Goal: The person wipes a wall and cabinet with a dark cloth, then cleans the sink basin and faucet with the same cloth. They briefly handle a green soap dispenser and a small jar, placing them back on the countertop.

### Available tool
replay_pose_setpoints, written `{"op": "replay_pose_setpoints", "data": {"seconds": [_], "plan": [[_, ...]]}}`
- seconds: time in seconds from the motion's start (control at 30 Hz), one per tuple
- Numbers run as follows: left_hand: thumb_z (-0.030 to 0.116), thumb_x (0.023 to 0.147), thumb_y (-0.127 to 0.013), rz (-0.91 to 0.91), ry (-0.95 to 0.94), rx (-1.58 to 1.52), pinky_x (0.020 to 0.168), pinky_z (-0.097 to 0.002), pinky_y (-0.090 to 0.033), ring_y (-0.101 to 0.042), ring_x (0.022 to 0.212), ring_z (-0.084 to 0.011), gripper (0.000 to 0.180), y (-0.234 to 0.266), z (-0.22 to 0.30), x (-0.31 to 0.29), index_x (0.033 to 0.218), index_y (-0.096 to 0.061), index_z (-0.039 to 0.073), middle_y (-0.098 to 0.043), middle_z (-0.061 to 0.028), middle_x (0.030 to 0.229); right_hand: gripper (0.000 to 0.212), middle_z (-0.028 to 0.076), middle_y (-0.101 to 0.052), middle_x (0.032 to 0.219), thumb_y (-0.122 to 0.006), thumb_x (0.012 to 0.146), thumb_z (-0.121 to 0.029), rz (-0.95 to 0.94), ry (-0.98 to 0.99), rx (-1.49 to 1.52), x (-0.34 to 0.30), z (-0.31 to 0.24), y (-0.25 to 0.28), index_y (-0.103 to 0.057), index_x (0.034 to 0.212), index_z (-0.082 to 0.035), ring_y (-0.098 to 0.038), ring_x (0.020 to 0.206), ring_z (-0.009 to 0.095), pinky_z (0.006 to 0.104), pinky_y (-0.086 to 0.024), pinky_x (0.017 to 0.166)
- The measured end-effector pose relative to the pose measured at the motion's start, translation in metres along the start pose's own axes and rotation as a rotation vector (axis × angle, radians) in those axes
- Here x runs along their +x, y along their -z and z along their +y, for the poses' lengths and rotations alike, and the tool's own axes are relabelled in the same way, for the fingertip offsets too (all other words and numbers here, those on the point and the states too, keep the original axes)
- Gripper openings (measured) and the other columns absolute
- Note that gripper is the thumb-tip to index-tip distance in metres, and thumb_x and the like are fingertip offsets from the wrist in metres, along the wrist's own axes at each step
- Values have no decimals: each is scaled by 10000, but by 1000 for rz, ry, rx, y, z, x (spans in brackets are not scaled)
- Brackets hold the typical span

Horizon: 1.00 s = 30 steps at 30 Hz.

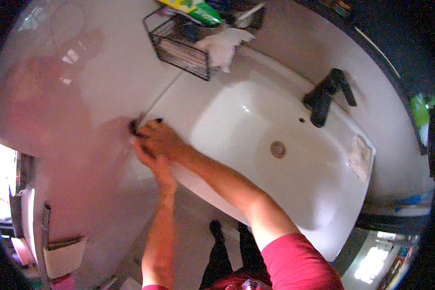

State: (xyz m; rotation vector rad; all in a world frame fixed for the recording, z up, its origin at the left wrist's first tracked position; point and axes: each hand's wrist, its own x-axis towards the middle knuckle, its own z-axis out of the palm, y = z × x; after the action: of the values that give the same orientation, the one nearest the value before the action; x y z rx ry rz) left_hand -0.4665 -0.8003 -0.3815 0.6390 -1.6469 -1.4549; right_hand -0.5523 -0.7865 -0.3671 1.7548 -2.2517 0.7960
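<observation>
Looking from the left, a pale holder [63,258] hangs low on the wall [82,96], which is glossy and throws back a dim reflection; next comes the left hand [157,166], reaching up from the lower edge to the left corner of the white sink [237,116], tucked under the other hand so that I cannot tell whether it is clenched or released; right above it the right hand [160,138] lies fingers-down on the sink's rim, pressing a small dark thing [134,127], perhaps a scrubbing pad, against the seam where rim meets wall; only a sliver of it shows, so what it is stays uncertain, and the fingers seem curled over it in a grasp; judged from how it sits flat under the fingers it is likely light and soft, easily pinched across its top, and probably slick if wet; the rim itself is hard, smooth and slippery, giving a palm little purchase. Above and further right a black wire basket [179,46] is fixed to the wall, holding a green and yellow packet [193,9] with a white cloth [222,48] draped over its edge; then the drain [278,149] in the basin; then the black tap [326,96]; last, a crumpled white rag [360,157] on the right rim.
</observation>
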Motion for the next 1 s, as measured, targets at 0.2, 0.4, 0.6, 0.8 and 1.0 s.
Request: {"op": "replay_pose_setpoints", "data": {"seconds": [0.2,0.4,0.6,0.8,1.0], "plan": [[304,856,-438,-76,-138,2,1042,-391,-256,-311,1249,-268,557,19,32,-12,1332,-332,35,-342,-139,1342,282,43,-533,1104,-620,698,-173,26,-29,154,-65,-35,32,-642,968,-97,-447,1025,268,388,-406,833],[319,887,-436,-501,-117,131,1038,-409,-245,-369,1223,-297,481,9,49,-38,1258,-420,13,-420,-143,1300,242,88,-535,1066,-550,771,-163,102,-162,230,-180,-78,92,-636,991,-110,-469,1014,298,413,-404,866],[195,890,-485,-628,-320,306,1024,-435,-269,-413,1185,-336,352,-6,34,-55,1180,-483,-4,-497,-182,1205,415,63,-500,1170,-647,697,-108,-80,-374,146,-290,-124,167,-612,1108,-156,-448,1080,302,416,-419,873],[272,894,-485,-371,-449,330,995,-473,-290,-416,1162,-371,395,-18,23,-65,1165,-485,-15,-502,-188,1192,466,94,-464,1187,-694,651,-78,-37,-353,78,-273,-110,155,-611,1103,-153,-424,1103,292,409,-408,888],[327,906,-458,-351,-403,471,994,-490,-264,-379,1167,-379,424,-20,25,-66,1153,-482,-16,-472,-197,1205,294,138,-508,1060,-600,763,-161,278,-329,254,-172,-16,75,-595,1050,-95,-465,975,348,443,-420,860]]}}
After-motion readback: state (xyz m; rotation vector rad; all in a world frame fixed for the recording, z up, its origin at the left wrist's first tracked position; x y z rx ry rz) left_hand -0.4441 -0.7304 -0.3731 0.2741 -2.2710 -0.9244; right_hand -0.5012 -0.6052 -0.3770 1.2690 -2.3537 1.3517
